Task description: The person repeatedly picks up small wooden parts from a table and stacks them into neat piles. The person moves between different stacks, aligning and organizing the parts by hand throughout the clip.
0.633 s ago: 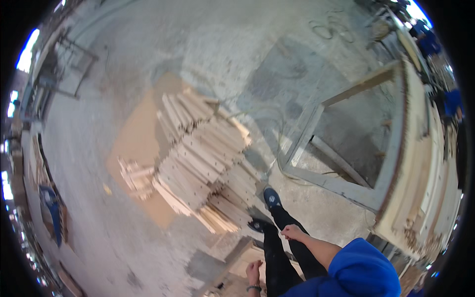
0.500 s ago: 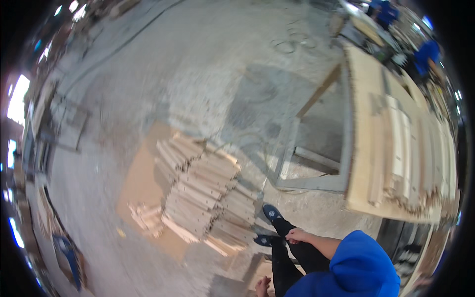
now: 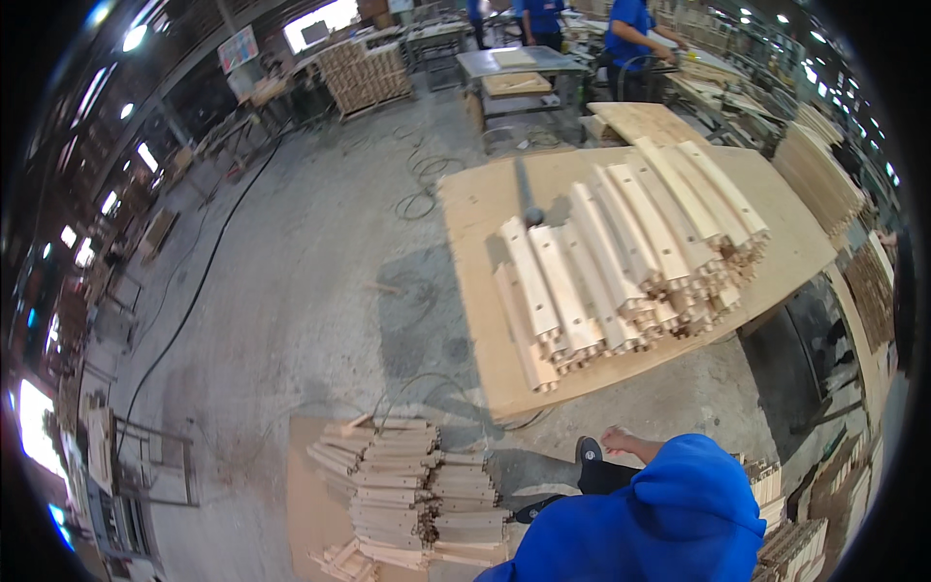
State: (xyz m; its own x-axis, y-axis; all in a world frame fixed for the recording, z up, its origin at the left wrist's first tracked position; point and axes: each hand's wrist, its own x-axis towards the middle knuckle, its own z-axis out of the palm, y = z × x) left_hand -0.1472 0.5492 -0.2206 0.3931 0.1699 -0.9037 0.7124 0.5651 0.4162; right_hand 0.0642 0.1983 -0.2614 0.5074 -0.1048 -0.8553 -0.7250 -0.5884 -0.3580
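My right hand point(image 3: 614, 440) hangs beside my dark trouser leg, above the shoe. Its fingers look loosely apart, with nothing in them. My left hand is out of sight, hidden by my blue sleeve and body or beyond the lower edge. Nearest to the right hand is a table topped with a tan board point(image 3: 464, 238). On it lies a pile of pale wooden slats point(image 3: 621, 242) with small holes near their ends. Down on the floor to the left, more wooden slats point(image 3: 388, 500) are stacked on a flat brown sheet point(image 3: 305, 456).
Beyond the slats, a grey worktable point(image 3: 475, 64) carries boards. Co-workers in blue shirts point(image 3: 630, 29) stand at the far benches. A dark cable point(image 3: 199, 281) and loose hose coils point(image 3: 417, 199) lie on the concrete floor. Stacked wood point(image 3: 819, 179) stands at the right.
My view has lifted and swung right, bringing the slat-laden table to the centre. My left hand has gone out of view. My right hand has opened from a loose curl.
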